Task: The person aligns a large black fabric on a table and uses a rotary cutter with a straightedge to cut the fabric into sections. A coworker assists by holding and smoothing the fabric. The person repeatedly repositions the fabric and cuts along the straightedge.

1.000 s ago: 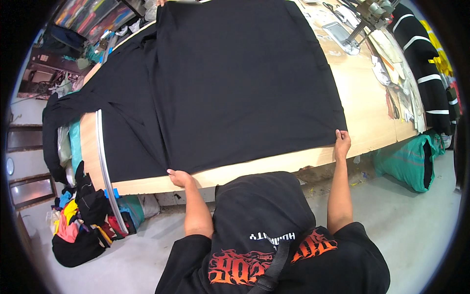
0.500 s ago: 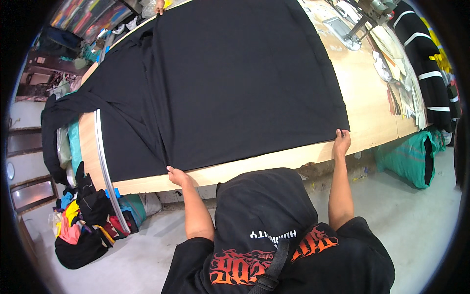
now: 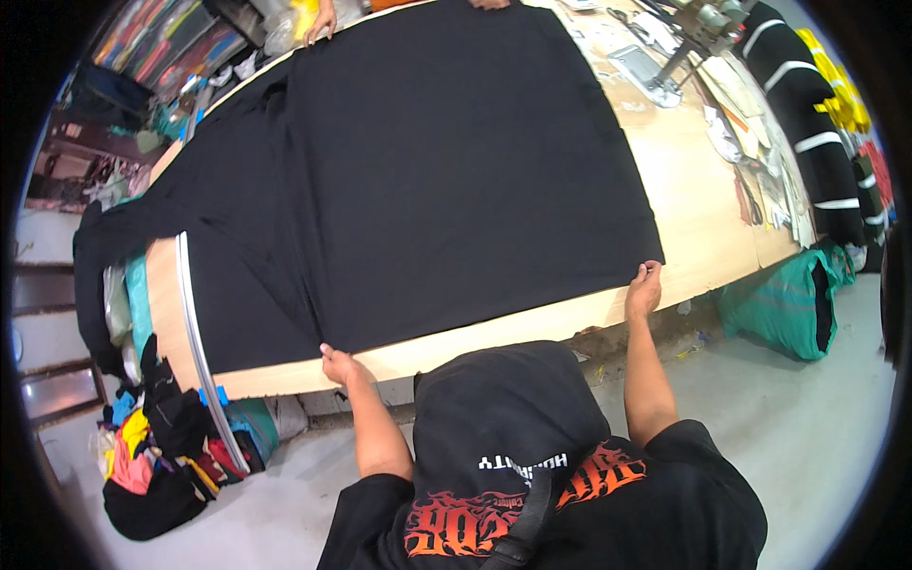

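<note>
A wide sheet of black fabric (image 3: 465,180) is spread over the wooden table (image 3: 698,204), smooth on the right and gathered into long folds on the left. My left hand (image 3: 339,364) pinches its near edge where the folds come down. At the near right corner, my right hand (image 3: 644,290) grips the same fabric between thumb and fingers. Across the table, another person's hand (image 3: 323,21) rests at the far edge of the cloth, and a second hand (image 3: 490,3) of theirs shows partly at the top.
A metal rail (image 3: 190,313) runs down the left end of the table. Beneath it lies a heap of coloured cloth (image 3: 138,456). A cutting machine (image 3: 708,28) with a flat metal base stands at the far right, near scissors (image 3: 750,204). A green sack (image 3: 774,309) sits on the floor.
The fabric's near right corner and my right hand sit slightly further left and lower in view. The other person's second hand has come into sight at the far edge. Both my hands keep their grip.
</note>
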{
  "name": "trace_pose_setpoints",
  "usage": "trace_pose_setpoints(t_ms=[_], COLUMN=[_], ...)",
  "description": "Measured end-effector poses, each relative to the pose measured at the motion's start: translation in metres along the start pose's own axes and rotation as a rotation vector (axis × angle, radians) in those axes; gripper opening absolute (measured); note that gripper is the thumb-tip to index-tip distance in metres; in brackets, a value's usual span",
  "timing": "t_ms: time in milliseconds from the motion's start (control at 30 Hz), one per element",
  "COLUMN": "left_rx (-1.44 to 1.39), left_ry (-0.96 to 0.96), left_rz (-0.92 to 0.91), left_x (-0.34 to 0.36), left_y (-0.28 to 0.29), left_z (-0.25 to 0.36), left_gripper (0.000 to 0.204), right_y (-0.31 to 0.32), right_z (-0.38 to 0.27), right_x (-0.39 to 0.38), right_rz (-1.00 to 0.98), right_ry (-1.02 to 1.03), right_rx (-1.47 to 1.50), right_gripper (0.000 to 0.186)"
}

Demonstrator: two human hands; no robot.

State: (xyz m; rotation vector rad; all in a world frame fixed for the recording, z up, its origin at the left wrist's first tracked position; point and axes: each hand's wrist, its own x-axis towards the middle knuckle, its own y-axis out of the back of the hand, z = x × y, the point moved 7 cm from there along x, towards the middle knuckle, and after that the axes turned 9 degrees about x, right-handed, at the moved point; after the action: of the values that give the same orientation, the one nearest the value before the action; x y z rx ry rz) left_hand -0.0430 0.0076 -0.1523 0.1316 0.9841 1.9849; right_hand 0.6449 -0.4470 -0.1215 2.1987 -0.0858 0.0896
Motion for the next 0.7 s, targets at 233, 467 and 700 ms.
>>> trace_pose_setpoints(t_ms=[233,467,700], left_rx=[-0.042,-0.058,-0.073], left_ry=[0.016,0.028,0.142], left_rz=[0.007,-0.095,-0.304], left_x=[0.012,0.040,0.044], left_y=[-0.003,-0.012,-0.009], left_z=[-0.011,-0.026,-0.027], left_gripper=[0.064,0.064,0.054], right_y=[0.012,-0.048,-0.120], right_z=[-0.020,-0.199,-0.213], right_x=[-0.008,-0.064,-0.080], right_rz=[0.022,-0.064,-0.393], right_ry=[-0.092,0.620,0.535], right_rx=[-0.209,0.036,-0.202], right_gripper=[0.023,0.048,0.061])
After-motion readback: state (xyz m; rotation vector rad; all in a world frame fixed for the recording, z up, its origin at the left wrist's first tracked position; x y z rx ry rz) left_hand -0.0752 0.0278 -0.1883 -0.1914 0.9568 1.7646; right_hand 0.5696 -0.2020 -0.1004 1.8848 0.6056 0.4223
